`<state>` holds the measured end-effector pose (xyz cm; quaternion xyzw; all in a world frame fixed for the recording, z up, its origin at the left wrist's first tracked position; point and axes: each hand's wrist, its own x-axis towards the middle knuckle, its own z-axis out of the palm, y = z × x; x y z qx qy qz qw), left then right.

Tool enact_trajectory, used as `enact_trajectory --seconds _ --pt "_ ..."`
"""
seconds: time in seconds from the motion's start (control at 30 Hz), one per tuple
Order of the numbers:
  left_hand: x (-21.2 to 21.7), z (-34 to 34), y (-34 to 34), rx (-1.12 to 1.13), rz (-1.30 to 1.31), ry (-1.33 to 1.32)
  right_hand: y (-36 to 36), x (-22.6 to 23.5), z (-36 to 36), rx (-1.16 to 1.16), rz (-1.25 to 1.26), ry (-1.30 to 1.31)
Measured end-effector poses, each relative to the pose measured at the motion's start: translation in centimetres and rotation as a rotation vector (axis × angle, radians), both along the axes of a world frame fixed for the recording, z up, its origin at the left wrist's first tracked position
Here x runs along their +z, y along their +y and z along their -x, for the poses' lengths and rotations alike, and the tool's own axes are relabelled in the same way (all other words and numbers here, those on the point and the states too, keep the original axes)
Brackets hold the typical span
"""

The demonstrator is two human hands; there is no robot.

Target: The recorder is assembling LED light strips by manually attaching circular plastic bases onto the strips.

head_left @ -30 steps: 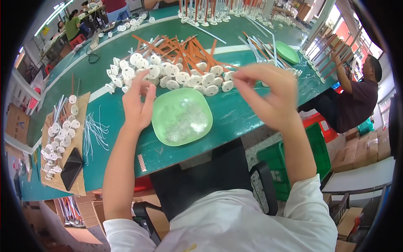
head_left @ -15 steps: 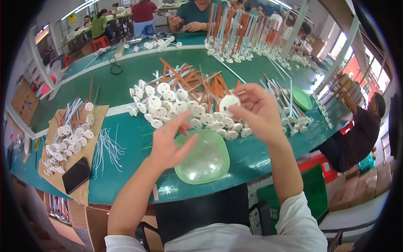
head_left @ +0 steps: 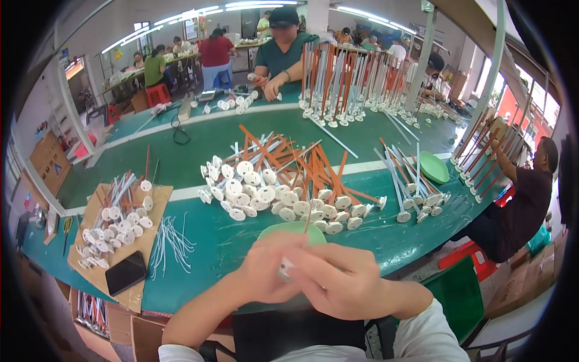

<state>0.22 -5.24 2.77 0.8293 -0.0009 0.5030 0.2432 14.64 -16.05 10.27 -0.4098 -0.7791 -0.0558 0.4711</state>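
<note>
At the far left, a cardboard sheet [head_left: 96, 208] lies on the green table [head_left: 199, 163], loaded with white discs on rods [head_left: 111, 220]. A black phone [head_left: 125, 273] rests on the sheet's near corner. Just right of it, a loose bunch of white ties [head_left: 170, 240] lies on the table.

At the middle, a big pile [head_left: 283, 181] of orange and grey rods with white disc ends spreads across the table. Just in front of it sits a green bowl [head_left: 289, 229], mostly hidden behind the hands.

The left hand [head_left: 265, 271] and right hand [head_left: 341, 280] meet close over the bowl, fingers touching. Together they pinch a small white piece [head_left: 284, 268]; a thin orange rod [head_left: 307, 222] stands up from between them. Which hand carries the grip cannot be told.

To the right, a smaller cluster of grey rods [head_left: 410, 181] lies beside a green plate [head_left: 434, 167]. At the far right edge, a person in a dark shirt [head_left: 525, 205] handles upright rods.
</note>
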Motion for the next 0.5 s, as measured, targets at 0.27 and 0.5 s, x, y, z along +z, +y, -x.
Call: enact_trajectory --seconds 0.27,0.5 --pt "5.7 -0.9 1.3 -0.047 0.043 0.063 4.0 -0.5 -2.4 0.202 -0.108 0.114" --pt "-0.5 -2.0 5.3 0.247 0.107 0.124 10.6 -7.1 -3.4 0.113 -0.066 0.214"
